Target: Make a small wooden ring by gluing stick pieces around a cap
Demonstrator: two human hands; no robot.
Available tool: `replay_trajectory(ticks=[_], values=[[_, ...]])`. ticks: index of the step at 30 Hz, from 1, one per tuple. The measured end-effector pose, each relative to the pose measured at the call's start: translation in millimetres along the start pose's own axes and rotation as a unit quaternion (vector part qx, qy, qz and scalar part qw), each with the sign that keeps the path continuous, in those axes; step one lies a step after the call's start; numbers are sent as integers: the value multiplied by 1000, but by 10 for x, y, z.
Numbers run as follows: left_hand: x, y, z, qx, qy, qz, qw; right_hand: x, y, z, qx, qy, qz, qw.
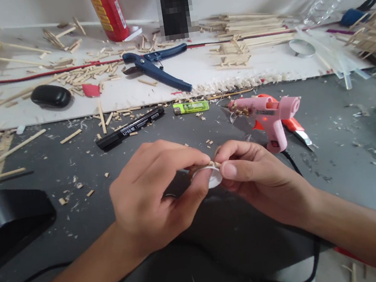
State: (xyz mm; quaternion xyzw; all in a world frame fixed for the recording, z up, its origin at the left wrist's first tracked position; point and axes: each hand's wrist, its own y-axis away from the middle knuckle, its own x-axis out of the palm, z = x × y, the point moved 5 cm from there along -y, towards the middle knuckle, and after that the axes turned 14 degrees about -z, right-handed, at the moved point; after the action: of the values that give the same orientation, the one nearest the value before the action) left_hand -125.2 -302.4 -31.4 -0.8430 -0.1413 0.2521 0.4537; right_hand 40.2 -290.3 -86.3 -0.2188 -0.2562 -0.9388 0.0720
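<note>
My left hand (153,192) and my right hand (256,176) meet above the dark grey tabletop (349,146). Both pinch a small white ring-shaped piece (213,176) between thumb and fingers. Tiny wooden bits sit on its upper edge where the fingertips touch. Most of the ring is hidden by my fingers. A pink hot glue gun (268,113) rests on the table just behind my right hand, with its black cord running down past my wrist.
A black marker (130,128) and green lighter (190,107) lie behind my hands. Blue cutting pliers (156,66), a red can (107,12), a black oval case (50,96) and many wooden sticks cover the white board (200,76). A black object (7,222) sits at left.
</note>
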Motion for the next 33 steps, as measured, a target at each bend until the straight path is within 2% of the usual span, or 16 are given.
replay_trajectory(ticks=[11,15,18,21,24,33], values=[[-1,21,27,3,20,16,1000,11,-13,39,3,22,-3,1000],[-1,12,29,10,9,8,1000,35,6,93,-35,22,-1,999],[-5,2,35,-1,-6,2,1000,23,18,158,-101,52,-17,993],[24,9,60,-38,-17,32,999,13,18,203,-158,80,-30,984],[50,31,84,-69,-33,61,995,10,11,202,-169,93,-35,981],[26,42,65,-85,-73,50,992,6,-3,199,-180,99,-24,978]])
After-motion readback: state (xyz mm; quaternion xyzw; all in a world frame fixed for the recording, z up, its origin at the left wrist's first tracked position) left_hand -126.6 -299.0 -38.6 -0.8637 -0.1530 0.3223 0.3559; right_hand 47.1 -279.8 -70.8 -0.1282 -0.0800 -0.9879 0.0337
